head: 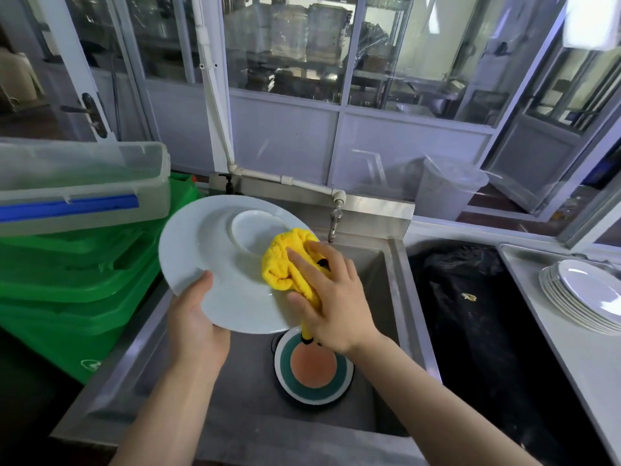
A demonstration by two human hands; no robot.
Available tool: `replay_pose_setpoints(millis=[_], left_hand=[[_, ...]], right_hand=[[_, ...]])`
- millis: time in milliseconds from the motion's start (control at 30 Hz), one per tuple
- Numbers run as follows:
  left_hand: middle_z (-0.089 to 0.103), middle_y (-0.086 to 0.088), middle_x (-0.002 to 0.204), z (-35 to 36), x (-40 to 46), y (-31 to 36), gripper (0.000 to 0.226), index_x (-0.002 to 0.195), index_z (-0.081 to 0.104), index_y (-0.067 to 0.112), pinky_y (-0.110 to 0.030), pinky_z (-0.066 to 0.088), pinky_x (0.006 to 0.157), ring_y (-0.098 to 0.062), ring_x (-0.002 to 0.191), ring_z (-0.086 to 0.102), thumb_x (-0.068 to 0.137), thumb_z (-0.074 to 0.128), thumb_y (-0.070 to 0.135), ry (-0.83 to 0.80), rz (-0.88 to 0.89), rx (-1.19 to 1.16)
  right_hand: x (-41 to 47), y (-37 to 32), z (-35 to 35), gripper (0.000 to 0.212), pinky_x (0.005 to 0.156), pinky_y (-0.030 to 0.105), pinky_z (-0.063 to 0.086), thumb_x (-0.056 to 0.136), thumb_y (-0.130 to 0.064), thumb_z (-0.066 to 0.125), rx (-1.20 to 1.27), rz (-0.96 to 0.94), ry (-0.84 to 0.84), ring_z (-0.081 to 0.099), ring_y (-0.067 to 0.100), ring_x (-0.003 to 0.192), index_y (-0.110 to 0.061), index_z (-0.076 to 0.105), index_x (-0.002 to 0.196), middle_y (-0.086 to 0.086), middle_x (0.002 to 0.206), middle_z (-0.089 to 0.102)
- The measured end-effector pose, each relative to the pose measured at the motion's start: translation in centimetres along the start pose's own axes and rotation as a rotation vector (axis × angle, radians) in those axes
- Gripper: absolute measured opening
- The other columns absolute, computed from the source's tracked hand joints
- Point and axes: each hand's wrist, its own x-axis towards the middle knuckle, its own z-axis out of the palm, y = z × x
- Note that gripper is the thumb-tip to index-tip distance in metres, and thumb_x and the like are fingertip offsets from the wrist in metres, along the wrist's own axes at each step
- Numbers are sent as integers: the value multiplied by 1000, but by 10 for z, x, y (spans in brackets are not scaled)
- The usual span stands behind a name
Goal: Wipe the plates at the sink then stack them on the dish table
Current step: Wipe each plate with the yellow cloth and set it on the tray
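I have the white plate (215, 260) tilted above the sink (379, 297), my left hand (196, 322) gripping its lower rim with the thumb curled over the near edge and the fingers hidden behind. My right hand (331, 299) presses a bunched yellow cloth (289, 260) against the plate's right side, fingers fairly straight over the wad and the thumb tucked against its lower edge, so it is pressing as well as clasping. To wipe well, I judge I should sweep the cloth round the broad rim and into the round well in the middle, turning the plate with the left hand so no part gets missed, and keep it over the basin, where a striped plate (314, 368) lies at the bottom. The finished stack (584, 294) waits on the dish table (551, 348) to my right, well apart from the sink.
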Motion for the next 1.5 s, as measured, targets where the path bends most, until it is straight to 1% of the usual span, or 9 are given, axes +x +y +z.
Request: replay_pose_setpoints(millis=[333, 533, 633, 800, 933, 1033, 1133, 1300, 1500], left_hand=[[62, -17, 127, -3, -10, -4, 38, 128, 58, 4, -45, 46, 99, -32, 115, 60, 93, 48, 16, 83, -54, -29], [72, -3, 106, -12, -12, 1, 36, 113, 65, 18, -34, 56, 78, -22, 96, 68, 77, 60, 15, -4, -3, 51], [75, 4, 97, -17, -11, 7, 33, 99, 73, 23, -29, 57, 69, -19, 94, 69, 68, 68, 14, -38, -3, 111], [67, -19, 117, -14, -16, 19, 40, 101, 74, 18, -62, 41, 101, -41, 113, 60, 61, 70, 21, -161, -40, 267], [61, -29, 122, -11, -18, 28, 73, 120, 63, 7, -71, 38, 96, -48, 113, 57, 52, 72, 34, -303, -69, 419], [66, -29, 111, -9, -21, 28, 40, 100, 75, 16, -69, 43, 92, -45, 104, 63, 61, 69, 21, -320, -38, 486], [73, -19, 96, -6, -23, 25, 24, 80, 79, 27, -60, 50, 89, -35, 91, 69, 66, 62, 19, -321, -51, 510], [73, -20, 96, -6, -20, 14, 25, 86, 78, 17, -44, 56, 74, -36, 89, 70, 67, 63, 15, -293, -96, 424], [73, -21, 97, -4, -19, 16, 26, 87, 78, 15, -55, 52, 85, -40, 93, 69, 68, 61, 18, -288, -112, 423]], right_hand=[[-7, -14, 16, 41, 89, 37, 42, 84, -35, 62, -64, -342, 136, 49, 30, 100, -30, 64, 125, 13, 130, 51], [-4, 9, 31, 37, 95, 33, 38, 90, -24, 57, 124, 45, 198, 47, 28, 111, -25, 62, 126, 10, 129, 49], [19, 15, 26, 15, 84, 37, 45, 92, -22, 55, 328, 323, 192, 53, 20, 93, -19, 68, 87, 8, 103, 59], [68, 22, -1, 22, 61, 35, 43, 87, -27, 51, 518, 775, 159, 50, 24, 65, -10, 58, 75, 9, 68, 53], [95, 9, -21, 25, 60, 33, 38, 89, -24, 51, 414, 564, 150, 46, 24, 66, -3, 55, 77, 11, 68, 51], [103, -10, -28, 25, 73, 35, 41, 91, -22, 54, 254, 273, 112, 50, 28, 81, -19, 54, 66, 5, 80, 55], [97, -34, -28, 25, 100, 38, 35, 92, -28, 58, 42, 25, 54, 48, 36, 111, -28, 68, 115, 2, 127, 55], [77, -62, -15, 38, 87, 43, 44, 87, -30, 62, -209, -347, -7, 50, 33, 100, -34, 63, 125, -2, 133, 56], [88, -44, -19, 37, 98, 47, 39, 88, -38, 61, -86, -158, -13, 50, 32, 115, -37, 60, 126, -6, 134, 54]])
